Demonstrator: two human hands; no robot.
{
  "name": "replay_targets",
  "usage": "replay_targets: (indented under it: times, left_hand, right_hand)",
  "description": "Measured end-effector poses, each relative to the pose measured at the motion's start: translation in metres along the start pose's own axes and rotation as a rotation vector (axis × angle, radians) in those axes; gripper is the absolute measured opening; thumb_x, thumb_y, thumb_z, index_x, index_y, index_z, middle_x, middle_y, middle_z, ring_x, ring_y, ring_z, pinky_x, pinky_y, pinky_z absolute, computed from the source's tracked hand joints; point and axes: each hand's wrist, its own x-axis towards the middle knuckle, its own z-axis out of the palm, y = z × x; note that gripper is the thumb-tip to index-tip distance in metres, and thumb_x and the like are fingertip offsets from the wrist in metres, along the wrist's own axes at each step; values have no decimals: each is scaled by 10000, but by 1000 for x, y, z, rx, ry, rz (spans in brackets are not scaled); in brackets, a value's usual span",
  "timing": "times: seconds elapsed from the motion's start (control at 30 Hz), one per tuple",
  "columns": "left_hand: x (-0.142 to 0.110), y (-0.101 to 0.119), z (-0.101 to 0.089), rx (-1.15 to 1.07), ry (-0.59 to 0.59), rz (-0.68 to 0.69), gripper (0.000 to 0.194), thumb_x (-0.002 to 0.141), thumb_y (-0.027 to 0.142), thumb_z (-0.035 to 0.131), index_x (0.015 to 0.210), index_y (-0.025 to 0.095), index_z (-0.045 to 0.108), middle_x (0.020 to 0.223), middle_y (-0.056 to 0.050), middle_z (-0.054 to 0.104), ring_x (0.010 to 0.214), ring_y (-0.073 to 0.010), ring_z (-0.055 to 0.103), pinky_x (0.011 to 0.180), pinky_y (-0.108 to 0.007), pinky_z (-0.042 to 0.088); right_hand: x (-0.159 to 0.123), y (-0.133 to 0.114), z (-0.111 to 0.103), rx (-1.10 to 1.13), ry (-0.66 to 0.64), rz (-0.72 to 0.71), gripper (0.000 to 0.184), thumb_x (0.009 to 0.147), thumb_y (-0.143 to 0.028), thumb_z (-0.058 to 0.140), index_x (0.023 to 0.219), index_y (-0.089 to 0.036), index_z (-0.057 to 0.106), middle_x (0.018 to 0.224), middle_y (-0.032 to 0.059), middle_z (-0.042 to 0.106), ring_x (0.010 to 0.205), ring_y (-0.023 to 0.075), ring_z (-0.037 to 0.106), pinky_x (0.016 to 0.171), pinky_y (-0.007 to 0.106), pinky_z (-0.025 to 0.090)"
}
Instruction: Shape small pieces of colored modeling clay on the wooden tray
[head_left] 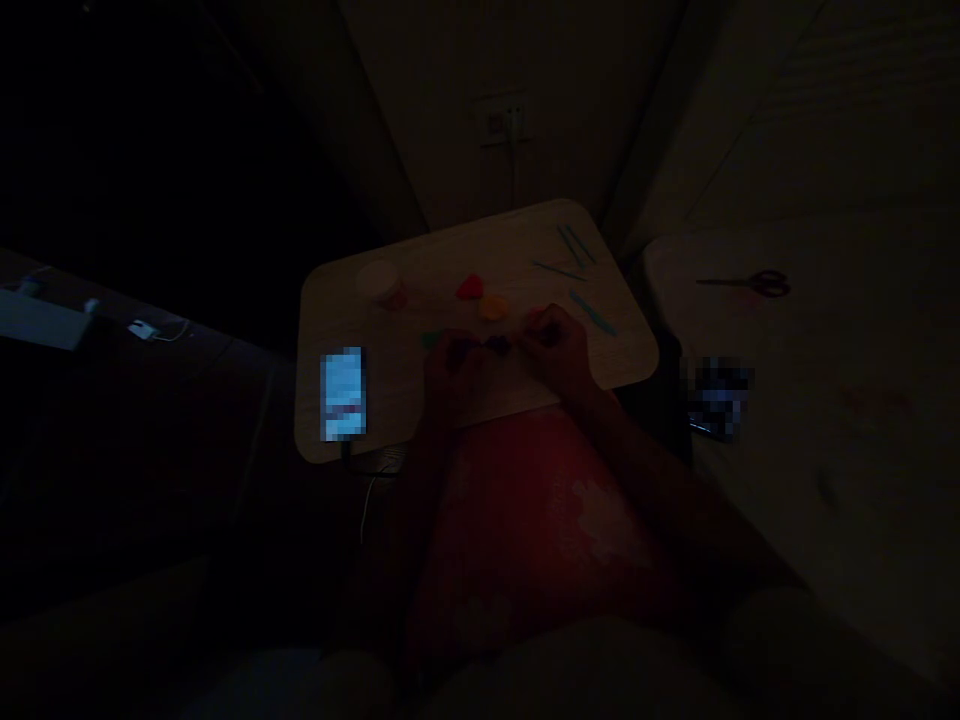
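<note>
In dim light, both hands are over a small wooden-topped table (397,400). The curled fingers of my left hand (448,365) are at its near middle, beside a green piece (431,340). My right hand (559,345) is closed in a pinch to the right. A small dark lump (496,343) shows between the hands; darkness hides which fingers touch it and what else they grip. Just beyond lie a red lump (470,288) and an orange lump (493,307), soft-looking like modelling clay. Another reddish bit (534,316) shows by my right fingers.
Thin bluish sticks (576,248) and a wider blue-green stick (592,313) lie at the table's right. A pale round tub (379,280) stands back left, a lit phone (343,385) front left. Scissors (757,284) and a blurred-out device (716,398) rest on the pale surface at right.
</note>
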Motion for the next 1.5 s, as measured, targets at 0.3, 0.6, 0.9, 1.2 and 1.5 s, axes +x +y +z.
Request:
replay_targets:
  times: [0.3,0.6,0.9,1.2,1.5]
  left_hand:
    - [0,5,0,2,-7,-15,160,826,304,734,934,207,665,884,-18,695,778,-141,644,708,-247,530]
    - [0,-1,-1,36,-3,9,177,841,333,731,949,212,660,898,-18,689,823,-155,657,747,-266,541]
    - [0,5,1,15,3,-10,151,822,292,722,912,214,631,836,-11,671,741,-140,630,690,-257,528]
    - [2,2,3,-3,-54,78,170,791,164,600,759,231,447,730,11,534,690,-137,527,666,-266,477]
    - [-2,-2,20,413,-87,191,416,772,325,836,1119,206,640,1134,-113,567,1081,-292,580,1002,-446,473]
  right_hand:
    - [-1,-8,-1,32,-34,22,432,955,-499,589,618,-238,520,564,-30,468,570,140,481,609,307,430]
    - [1,-8,-4,10,-47,-1,176,893,-319,660,978,-229,784,985,57,765,823,180,684,752,323,545]
    - [-1,-6,0,74,-17,76,251,946,-449,602,910,-231,722,765,15,686,638,153,608,591,291,488]
    - [1,-8,-5,-53,2,-50,302,984,-449,536,838,-225,675,815,38,679,800,188,634,758,323,503]
    - [1,-4,-3,-65,-110,-105,232,895,-232,560,1052,-245,731,1047,68,756,971,211,696,884,376,548]
